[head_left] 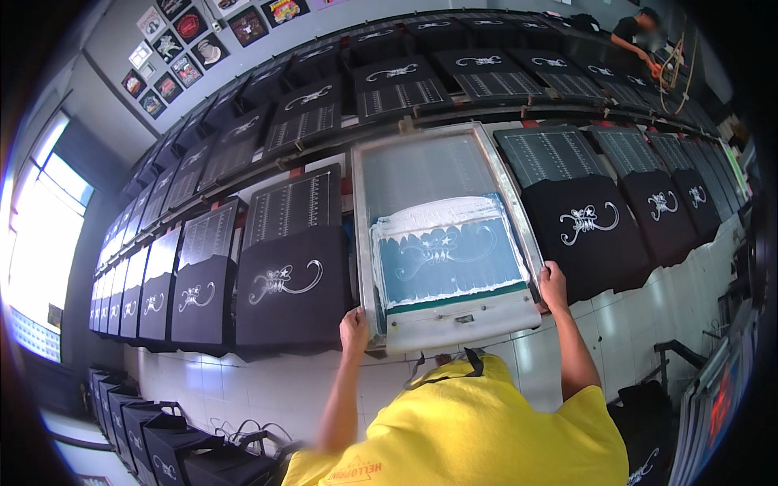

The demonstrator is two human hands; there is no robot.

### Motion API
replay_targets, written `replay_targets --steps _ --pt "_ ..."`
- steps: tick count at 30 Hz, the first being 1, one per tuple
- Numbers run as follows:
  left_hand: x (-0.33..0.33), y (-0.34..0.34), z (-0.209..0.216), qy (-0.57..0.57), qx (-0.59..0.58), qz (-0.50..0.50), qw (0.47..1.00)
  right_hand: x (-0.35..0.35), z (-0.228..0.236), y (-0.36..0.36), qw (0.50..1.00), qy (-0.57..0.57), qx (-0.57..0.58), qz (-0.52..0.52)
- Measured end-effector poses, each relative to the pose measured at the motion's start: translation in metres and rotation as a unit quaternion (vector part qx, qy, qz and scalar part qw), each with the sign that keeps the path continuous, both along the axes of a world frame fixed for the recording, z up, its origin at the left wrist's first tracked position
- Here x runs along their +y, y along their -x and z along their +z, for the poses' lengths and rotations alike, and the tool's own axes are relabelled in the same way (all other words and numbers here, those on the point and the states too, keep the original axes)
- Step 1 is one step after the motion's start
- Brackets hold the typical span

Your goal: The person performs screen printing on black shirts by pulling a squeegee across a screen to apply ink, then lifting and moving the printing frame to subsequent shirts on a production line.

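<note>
A screen-printing frame (510, 194) lies in front of me, tilted slightly, over the near row of printing boards. White ink (438, 212) is banded across its mesh, above a blue-green stencil area (405, 279) bearing a curling design. My left hand (354, 330) is closed on the frame's lower left side. My right hand (553, 286) grips its right side, a little farther up. Black fabric with a white printed motif lies on the board (288, 287) to the left and on the board (587, 231) to the right. Whatever lies under the frame is hidden.
Long rows of boards (401, 89) with black printed fabric run along both sides and behind. At the far right stands another person (632, 36) near hanging cords. Black covered items (154, 433) line the lower left, and a rack of panels (705, 405) stands lower right.
</note>
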State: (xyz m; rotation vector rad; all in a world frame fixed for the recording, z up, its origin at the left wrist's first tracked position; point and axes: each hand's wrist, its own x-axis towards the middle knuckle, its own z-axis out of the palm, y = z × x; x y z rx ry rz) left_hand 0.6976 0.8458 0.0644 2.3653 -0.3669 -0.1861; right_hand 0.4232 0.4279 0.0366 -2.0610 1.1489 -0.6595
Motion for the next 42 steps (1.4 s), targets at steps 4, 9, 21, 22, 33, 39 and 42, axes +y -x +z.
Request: replay_targets --steps 4,9,21,22,33,39,42 --pt "-0.007 -0.002 0.007 -0.033 -0.001 0.001 0.999 -0.011 -0.008 -0.006 0.999 0.003 -0.005 -0.047" --pt "-0.007 -0.008 0.000 0.020 0.018 0.026 0.999 -0.012 0.006 -0.022 0.992 -0.103 0.002 -0.079" --pt "0.015 -0.011 0.017 0.171 0.068 0.102 0.978 0.020 0.020 -0.008 0.980 -0.142 -0.055 -0.126" --pt "0.024 -0.016 0.021 0.170 0.060 0.097 0.979 0.027 0.023 -0.010 0.981 -0.146 -0.045 -0.119" --pt "0.212 -0.110 0.033 0.197 0.044 0.103 0.974 0.219 0.035 -0.114 0.980 -0.142 -0.100 -0.097" --pt "0.324 -0.168 0.021 0.205 0.028 0.135 0.969 0.316 0.016 -0.179 0.987 -0.115 -0.089 -0.062" --pt "0.357 -0.192 0.021 0.141 0.040 0.145 0.979 0.351 0.029 -0.213 0.989 -0.109 -0.079 -0.056"
